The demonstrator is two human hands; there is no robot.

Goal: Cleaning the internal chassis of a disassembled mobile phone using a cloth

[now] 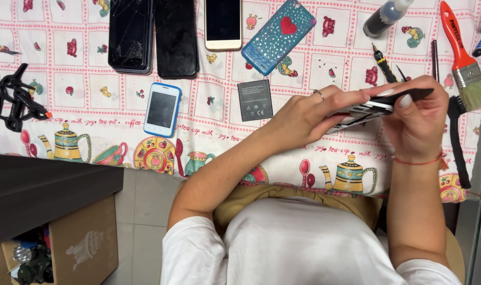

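My left hand (309, 113) and my right hand (417, 124) hold a small opened phone (364, 111) between them above the patterned tablecloth (93, 100). The left hand, with a ring on one finger, grips the phone's white and black body from the left. Fingers of the right hand pinch its thin black back cover (409, 95) at the right end. A loose black battery (255, 100) lies flat on the cloth just left of my left hand.
On the cloth lie a small blue-and-white phone (162, 109), two black cracked phones (152, 36), a white phone (222, 24), a blue case with a red heart (278, 35), a red-handled brush (463, 57), a black brush (458, 142), a screwdriver (383, 63), a bottle (386, 16). A cardboard box (77, 237) stands lower left.
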